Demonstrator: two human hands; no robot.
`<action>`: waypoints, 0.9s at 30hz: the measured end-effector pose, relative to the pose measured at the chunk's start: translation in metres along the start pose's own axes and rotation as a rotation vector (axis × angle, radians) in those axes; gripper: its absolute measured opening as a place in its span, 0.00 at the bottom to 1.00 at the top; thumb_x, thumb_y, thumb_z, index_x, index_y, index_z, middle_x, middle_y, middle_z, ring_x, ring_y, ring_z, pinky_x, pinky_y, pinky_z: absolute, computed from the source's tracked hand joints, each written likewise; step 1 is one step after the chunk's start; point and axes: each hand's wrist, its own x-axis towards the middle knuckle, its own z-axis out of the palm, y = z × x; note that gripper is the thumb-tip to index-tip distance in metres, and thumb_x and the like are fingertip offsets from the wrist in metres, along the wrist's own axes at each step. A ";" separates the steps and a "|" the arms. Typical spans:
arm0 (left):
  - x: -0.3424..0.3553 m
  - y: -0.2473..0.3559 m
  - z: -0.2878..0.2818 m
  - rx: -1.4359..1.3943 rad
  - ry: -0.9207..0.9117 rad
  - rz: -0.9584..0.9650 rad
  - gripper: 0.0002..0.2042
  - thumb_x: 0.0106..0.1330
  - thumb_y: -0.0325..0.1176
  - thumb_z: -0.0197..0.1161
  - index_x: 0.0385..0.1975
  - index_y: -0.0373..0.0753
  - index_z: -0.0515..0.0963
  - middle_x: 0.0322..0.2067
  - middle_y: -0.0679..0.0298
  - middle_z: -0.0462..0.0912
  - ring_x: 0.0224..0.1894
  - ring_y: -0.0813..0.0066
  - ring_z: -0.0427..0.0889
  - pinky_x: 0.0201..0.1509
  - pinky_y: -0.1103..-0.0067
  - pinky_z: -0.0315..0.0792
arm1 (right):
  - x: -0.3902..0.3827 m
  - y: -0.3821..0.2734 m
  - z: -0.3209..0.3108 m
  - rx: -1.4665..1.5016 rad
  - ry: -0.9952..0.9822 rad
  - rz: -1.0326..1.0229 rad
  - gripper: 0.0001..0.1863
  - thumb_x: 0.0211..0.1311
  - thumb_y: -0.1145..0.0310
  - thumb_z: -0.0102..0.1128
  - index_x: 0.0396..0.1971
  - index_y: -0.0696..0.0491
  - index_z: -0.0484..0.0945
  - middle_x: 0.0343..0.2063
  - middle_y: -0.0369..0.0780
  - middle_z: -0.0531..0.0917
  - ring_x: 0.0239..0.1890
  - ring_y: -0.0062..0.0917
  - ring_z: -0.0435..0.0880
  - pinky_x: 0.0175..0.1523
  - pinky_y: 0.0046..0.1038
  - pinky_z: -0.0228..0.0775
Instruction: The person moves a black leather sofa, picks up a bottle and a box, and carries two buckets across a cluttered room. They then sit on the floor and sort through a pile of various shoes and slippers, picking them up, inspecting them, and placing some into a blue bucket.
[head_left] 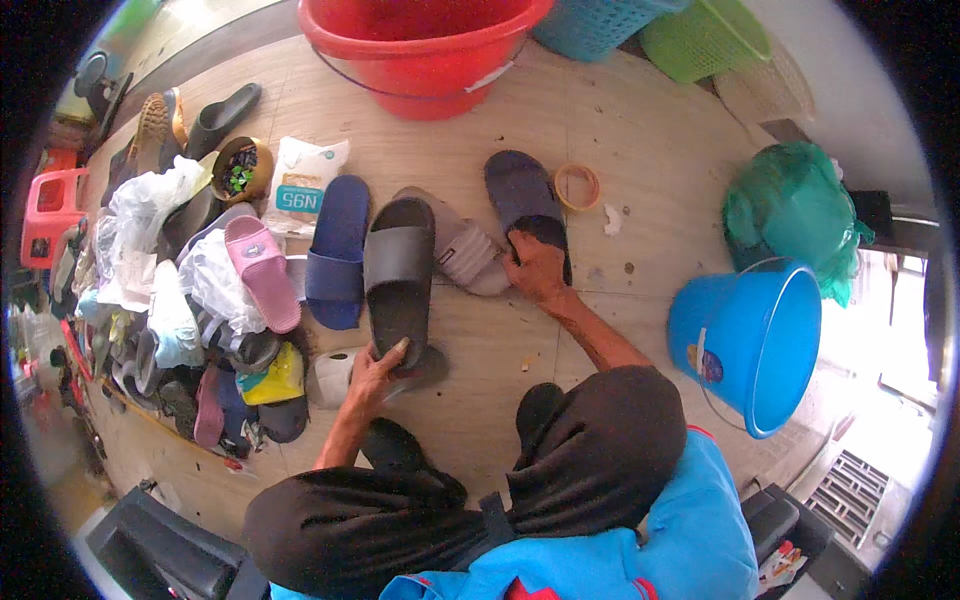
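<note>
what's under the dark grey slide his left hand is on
The left hand presses the heel of the dark grey slide. Its heel lies over a grey sole; the rest lies on the wooden floor.

on the wooden floor [640,140] the left hand [372,372] grips the heel of a dark grey slipper [399,275], fingers [398,347] over its rear edge. the right hand [536,268] presses on the near end of a navy slipper [524,198]. between them lies a light grey slipper [462,250]. a blue slipper [336,250] and a pink slipper [262,272] lie further left. a blue bucket [750,340] lies tipped at the right.
</note>
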 end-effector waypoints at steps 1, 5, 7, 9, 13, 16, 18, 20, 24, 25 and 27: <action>-0.004 0.005 0.000 -0.014 0.006 0.011 0.20 0.65 0.38 0.66 0.49 0.32 0.73 0.42 0.61 0.81 0.40 0.71 0.81 0.43 0.72 0.81 | -0.003 -0.006 0.003 0.015 0.004 0.011 0.16 0.55 0.62 0.59 0.43 0.53 0.76 0.31 0.46 0.83 0.30 0.43 0.83 0.33 0.42 0.74; 0.002 0.001 -0.010 0.082 -0.027 -0.029 0.22 0.65 0.41 0.66 0.51 0.32 0.72 0.43 0.63 0.81 0.42 0.72 0.81 0.46 0.73 0.79 | -0.028 -0.018 -0.020 0.119 0.099 0.148 0.17 0.51 0.66 0.62 0.42 0.55 0.78 0.29 0.48 0.83 0.28 0.44 0.82 0.33 0.40 0.74; -0.004 0.014 0.001 0.138 0.017 0.027 0.22 0.64 0.41 0.67 0.52 0.34 0.74 0.44 0.64 0.81 0.45 0.76 0.78 0.48 0.77 0.75 | -0.047 -0.026 -0.034 0.154 0.106 0.349 0.16 0.48 0.67 0.64 0.39 0.56 0.79 0.27 0.49 0.82 0.27 0.44 0.82 0.33 0.39 0.74; -0.008 0.021 0.007 0.187 -0.013 0.087 0.22 0.64 0.40 0.67 0.53 0.34 0.74 0.45 0.65 0.81 0.45 0.77 0.77 0.49 0.78 0.73 | -0.069 -0.023 -0.040 0.083 0.173 0.296 0.17 0.47 0.67 0.66 0.39 0.57 0.80 0.26 0.49 0.82 0.25 0.43 0.81 0.32 0.38 0.74; 0.014 0.030 0.029 0.275 -0.273 0.122 0.22 0.65 0.40 0.66 0.53 0.32 0.74 0.44 0.64 0.81 0.43 0.76 0.77 0.49 0.77 0.72 | -0.146 0.015 -0.021 -0.013 0.267 0.412 0.20 0.50 0.65 0.67 0.43 0.59 0.80 0.27 0.48 0.84 0.28 0.40 0.82 0.35 0.37 0.75; 0.021 0.033 0.047 0.287 -0.352 0.136 0.24 0.65 0.43 0.66 0.53 0.32 0.73 0.43 0.62 0.81 0.39 0.76 0.78 0.44 0.78 0.74 | -0.155 -0.007 -0.033 0.095 0.078 0.580 0.27 0.52 0.61 0.67 0.50 0.60 0.77 0.31 0.49 0.84 0.33 0.41 0.84 0.40 0.38 0.76; 0.026 0.038 0.059 0.392 -0.469 0.068 0.31 0.63 0.49 0.66 0.57 0.31 0.69 0.40 0.59 0.81 0.35 0.73 0.80 0.39 0.77 0.75 | -0.148 -0.015 -0.046 0.115 -0.145 0.680 0.31 0.52 0.57 0.66 0.54 0.60 0.75 0.33 0.50 0.85 0.36 0.43 0.84 0.43 0.40 0.75; 0.024 0.018 0.049 0.566 -0.474 -0.011 0.40 0.61 0.55 0.66 0.62 0.29 0.62 0.35 0.53 0.81 0.30 0.68 0.82 0.34 0.76 0.76 | -0.128 -0.040 -0.061 0.086 -0.428 0.659 0.33 0.54 0.54 0.64 0.56 0.59 0.73 0.35 0.51 0.84 0.38 0.43 0.83 0.44 0.41 0.74; 0.027 0.014 0.014 0.590 -0.465 0.016 0.24 0.66 0.44 0.63 0.54 0.31 0.72 0.35 0.55 0.84 0.33 0.74 0.82 0.36 0.76 0.77 | -0.123 -0.027 -0.087 0.025 -0.451 0.539 0.26 0.57 0.49 0.61 0.45 0.56 0.79 0.28 0.48 0.84 0.34 0.44 0.84 0.40 0.42 0.73; 0.020 0.044 0.023 0.592 -0.242 0.096 0.19 0.66 0.41 0.63 0.48 0.32 0.76 0.34 0.56 0.84 0.33 0.76 0.82 0.36 0.76 0.77 | -0.111 -0.022 -0.101 0.026 -0.461 0.571 0.25 0.58 0.48 0.61 0.42 0.56 0.81 0.27 0.48 0.84 0.32 0.44 0.84 0.39 0.42 0.73; 0.024 0.062 -0.002 0.858 0.396 0.796 0.13 0.60 0.35 0.66 0.41 0.35 0.80 0.30 0.55 0.84 0.31 0.69 0.83 0.36 0.73 0.76 | -0.102 -0.023 -0.106 0.159 -0.352 0.580 0.18 0.57 0.54 0.65 0.33 0.56 0.81 0.23 0.44 0.83 0.28 0.36 0.83 0.35 0.36 0.73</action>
